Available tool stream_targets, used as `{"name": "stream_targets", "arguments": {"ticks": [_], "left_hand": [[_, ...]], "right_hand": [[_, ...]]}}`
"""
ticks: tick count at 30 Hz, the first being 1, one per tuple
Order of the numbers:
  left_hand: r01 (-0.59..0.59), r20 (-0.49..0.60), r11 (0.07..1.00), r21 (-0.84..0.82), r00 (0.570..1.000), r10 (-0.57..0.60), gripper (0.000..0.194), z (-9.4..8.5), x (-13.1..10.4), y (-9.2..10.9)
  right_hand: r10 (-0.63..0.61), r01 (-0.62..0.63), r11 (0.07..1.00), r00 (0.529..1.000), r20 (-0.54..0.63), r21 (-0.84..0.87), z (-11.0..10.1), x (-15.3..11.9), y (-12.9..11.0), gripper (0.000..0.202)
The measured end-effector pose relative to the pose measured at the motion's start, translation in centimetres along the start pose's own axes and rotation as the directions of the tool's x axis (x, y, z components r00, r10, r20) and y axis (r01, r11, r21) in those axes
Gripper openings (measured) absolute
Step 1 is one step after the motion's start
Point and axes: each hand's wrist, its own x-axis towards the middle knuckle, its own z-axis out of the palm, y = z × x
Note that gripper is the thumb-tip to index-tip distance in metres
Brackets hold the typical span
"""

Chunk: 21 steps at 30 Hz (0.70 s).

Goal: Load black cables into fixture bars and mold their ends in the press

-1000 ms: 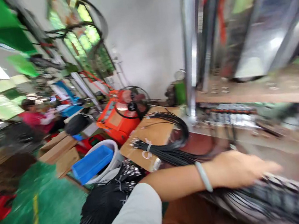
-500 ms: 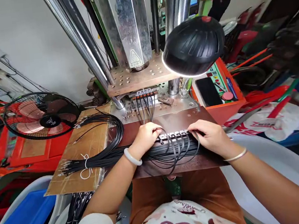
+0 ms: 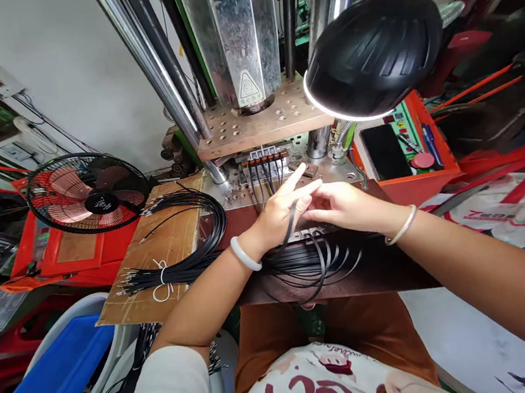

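Both hands have lifted off the grey metal jig point(image 3: 303, 235) at the brown bench's point(image 3: 387, 273) far edge. The left hand point(image 3: 280, 215) pinches 1 thin black cable point(image 3: 291, 223), 2 fingers spread; the right hand point(image 3: 343, 207) meets it, fingertips together, so a single cable is now picked out.

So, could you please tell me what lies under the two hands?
Under the left hand and right hand, black cables loop over the brown bench. A metal strip peeks out; the hands cover most of it.
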Motion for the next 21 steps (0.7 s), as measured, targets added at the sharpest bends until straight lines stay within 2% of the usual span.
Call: {"name": "stream_targets", "arguments": {"ticks": [3,5,7,9,11,13,18,21], "left_hand": [[-0.071,0.065,0.993,0.09,0.996,0.065,0.045,-1.2,-0.7,0.5],[-0.08,0.052,0.983,0.163,0.996,0.072,0.058,-2.5,-2.1,-0.1],[0.003,-0.103,0.983,0.181,0.995,0.016,0.066,-3.8,-3.9,-1.6],[0.14,-0.302,0.982,0.124,0.948,-0.097,0.062,-4.5,-5.6,-3.5],[0.245,-0.411,0.969,0.035,0.887,-0.21,0.056,-4.6,-6.8,-5.3],[0.28,-0.439,0.96,-0.018,0.86,-0.259,0.052,-4.3,-7.2,-6.2],[0.246,-0.475,0.968,-0.047,0.847,-0.238,0.045,-3.9,-6.9,-5.7],[0.251,-0.465,0.968,-0.018,0.855,-0.23,0.044,-3.9,-6.7,-5.2]], "right_hand": [[-0.022,0.021,0.999,1.0,-0.015,-0.042,1.0,1.1,-1.2,0.016],[0.012,-0.013,0.998,1.0,-0.006,-0.068,1.6,0.8,-1.5,0.014],[0.052,-0.046,0.993,0.997,0.055,-0.11,2.2,0.2,-1.6,0.012],[0.074,-0.051,0.978,0.992,0.105,-0.204,2.9,-0.4,-1.7,0.01],[0.077,-0.041,0.948,0.992,0.103,-0.314,3.6,-0.9,-1.8,0.012],[0.064,-0.029,0.924,0.995,0.078,-0.382,4.1,-1.2,-1.9,0.013],[-0.012,0.035,0.91,0.998,0.059,-0.413,4.3,-1.4,-1.8,0.016],[-0.043,0.068,0.903,0.997,0.069,-0.424,4.3,-1.3,-1.9,0.017]]}}
